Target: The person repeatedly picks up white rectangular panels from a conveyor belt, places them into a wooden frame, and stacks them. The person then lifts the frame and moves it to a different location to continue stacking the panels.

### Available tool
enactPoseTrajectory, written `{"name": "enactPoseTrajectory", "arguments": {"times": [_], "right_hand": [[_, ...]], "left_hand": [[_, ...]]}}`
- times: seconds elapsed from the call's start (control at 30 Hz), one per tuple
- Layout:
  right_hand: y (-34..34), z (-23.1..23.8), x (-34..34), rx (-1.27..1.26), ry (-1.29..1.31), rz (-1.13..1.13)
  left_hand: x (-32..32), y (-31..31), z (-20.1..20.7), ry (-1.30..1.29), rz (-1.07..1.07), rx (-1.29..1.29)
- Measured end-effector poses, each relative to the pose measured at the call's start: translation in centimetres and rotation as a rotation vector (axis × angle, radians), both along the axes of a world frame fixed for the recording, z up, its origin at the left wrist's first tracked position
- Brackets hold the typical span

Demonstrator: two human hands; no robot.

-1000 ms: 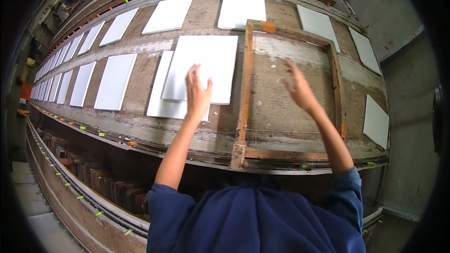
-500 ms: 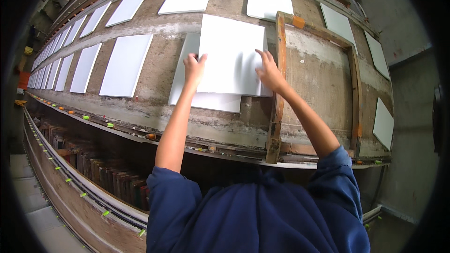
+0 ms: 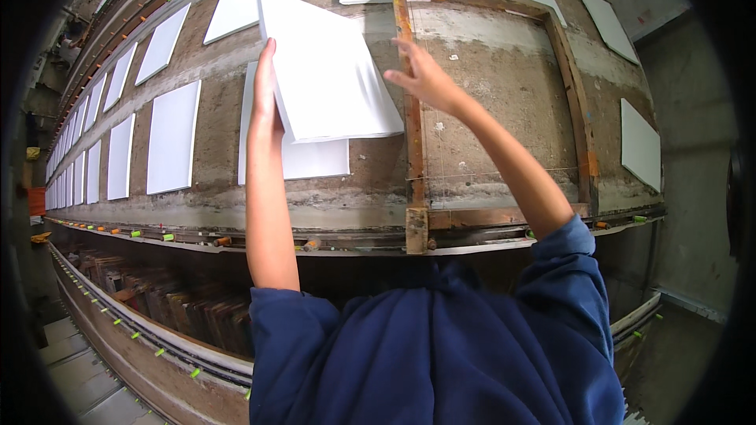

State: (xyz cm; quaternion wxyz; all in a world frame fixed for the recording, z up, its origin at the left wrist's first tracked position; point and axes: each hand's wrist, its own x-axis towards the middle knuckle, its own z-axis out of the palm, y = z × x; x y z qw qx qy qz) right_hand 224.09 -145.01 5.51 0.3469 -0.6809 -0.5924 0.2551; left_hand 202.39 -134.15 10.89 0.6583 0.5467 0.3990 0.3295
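A stack of white sheets (image 3: 327, 63), its lower right corner slightly fanned, is held turned at an angle over the table. My left hand (image 3: 266, 90) grips it along the left edge, with some fingers hidden behind or beneath the stack. Under it, a flat white pile (image 3: 319, 159) lies on the table, partly covered. My right hand (image 3: 429, 79) is off the sheets, fingers apart and holding nothing, above the left bar of a wooden frame (image 3: 415, 149). That frame lies on the table just right of the stack.
Several white piles, such as a near one (image 3: 173, 138), lie in two rows along the stained table (image 3: 378, 189). More lie beyond and right of the frame. Orange and green pegs (image 3: 223, 242) line the near rail. Below, a shelf (image 3: 169, 295) holds upright frames.
My right hand has let go of the stack's right side and come away. The stack has turned and tilted in my left hand. The view has shifted, moving the frame leftward in the picture.
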Motion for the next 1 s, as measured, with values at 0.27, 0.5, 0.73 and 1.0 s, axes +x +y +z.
{"name": "enactPoseTrajectory", "arguments": {"times": [0.27, 0.5, 0.73, 1.0], "right_hand": [[0.4, -1.9, -2.7, 0.038, -0.195, -0.043], [-1.3, 7.1, 0.1, 0.104, 0.48, -0.17], [-10.2, 2.8, 14.2, 0.215, 0.286, -0.471], [-20.1, -3.3, 18.8, 0.094, 0.33, -0.671]], "left_hand": [[-3.6, -3.3, 1.9, -0.022, 0.261, -0.141], [-2.9, -5.5, 4.0, -0.368, 0.207, -0.132], [7.6, -7.5, -3.2, 0.016, 0.011, 0.468], [13.3, -10.6, -8.4, 0.751, -0.215, 1.139]]}}
